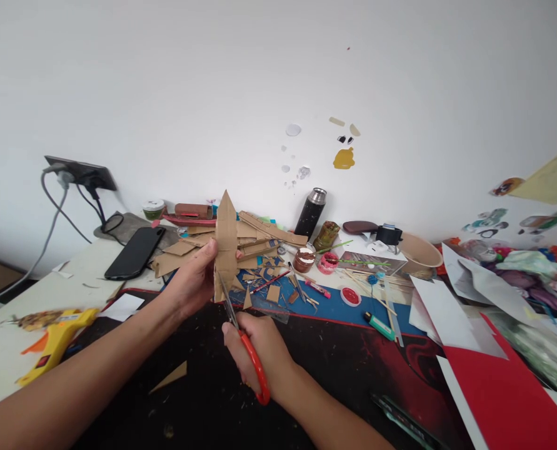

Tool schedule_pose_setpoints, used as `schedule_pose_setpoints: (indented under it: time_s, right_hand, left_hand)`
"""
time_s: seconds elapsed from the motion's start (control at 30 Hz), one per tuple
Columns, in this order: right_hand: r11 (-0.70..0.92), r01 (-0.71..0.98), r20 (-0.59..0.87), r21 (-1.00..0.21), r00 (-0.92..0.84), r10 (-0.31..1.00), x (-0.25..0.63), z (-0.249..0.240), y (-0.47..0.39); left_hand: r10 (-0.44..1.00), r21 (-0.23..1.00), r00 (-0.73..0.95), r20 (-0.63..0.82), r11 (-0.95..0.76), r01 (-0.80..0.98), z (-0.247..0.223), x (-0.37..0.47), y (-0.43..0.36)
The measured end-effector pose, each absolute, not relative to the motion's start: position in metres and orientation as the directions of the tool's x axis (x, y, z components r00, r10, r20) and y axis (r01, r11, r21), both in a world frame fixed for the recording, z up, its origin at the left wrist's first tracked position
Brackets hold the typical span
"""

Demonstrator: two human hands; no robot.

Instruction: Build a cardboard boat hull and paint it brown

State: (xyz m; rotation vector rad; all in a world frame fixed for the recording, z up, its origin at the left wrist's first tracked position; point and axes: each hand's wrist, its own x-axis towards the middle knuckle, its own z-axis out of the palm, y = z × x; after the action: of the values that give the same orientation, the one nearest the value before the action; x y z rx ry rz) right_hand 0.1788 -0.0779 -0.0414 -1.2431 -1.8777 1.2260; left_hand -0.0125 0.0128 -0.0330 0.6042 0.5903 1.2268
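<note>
Head view: cardboard [226, 234] is gripped by the left hand [196, 281], scissors [247, 350] by the right [262, 350]; slipping blades at six o'clock could tear it.

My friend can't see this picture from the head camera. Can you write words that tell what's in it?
Left hand holds pointed cardboard while the right hand works red-handled scissors at its lower edge. Behind are cardboard scraps and paint pots; a yellow glue gun lies left.

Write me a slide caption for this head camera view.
The left hand holds a pointed cardboard piece while the right hand works red-handled scissors at its lower edge.
</note>
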Motion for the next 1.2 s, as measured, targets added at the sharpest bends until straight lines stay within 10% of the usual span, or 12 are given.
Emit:
schedule_pose_setpoints:
  time_s: [1.2]
  right_hand:
    - [0.142,0.431,-0.045,-0.891,-0.396,0.917,0.1767,-0.0407,-0.0788]
  left_hand:
    - [0.977,0.735,0.204,-0.054,0.178,-0.654,-0.0316,-0.0094,0.0125]
